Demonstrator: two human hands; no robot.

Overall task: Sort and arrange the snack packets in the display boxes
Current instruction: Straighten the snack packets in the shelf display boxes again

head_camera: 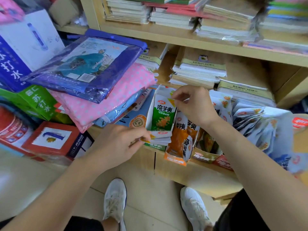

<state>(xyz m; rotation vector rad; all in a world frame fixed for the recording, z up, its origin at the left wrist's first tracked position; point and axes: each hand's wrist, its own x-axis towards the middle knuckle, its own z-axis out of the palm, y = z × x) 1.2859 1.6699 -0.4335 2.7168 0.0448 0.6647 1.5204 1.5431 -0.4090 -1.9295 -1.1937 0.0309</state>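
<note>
Bright, even light falls with soft shadows. Glare streaks the blue plastic bag [86, 67]. The wide lens bends the shelf [183, 40] edges, and the far corners blur.

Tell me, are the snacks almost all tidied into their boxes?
Partly. Done: the orange box already holds orange packets. In hand: the right grip pinches the green packet standing in the green box, and the left grip pinches a small stack of packets at its front. Left: a messy fan of white packets on the right needs sorting.
</note>
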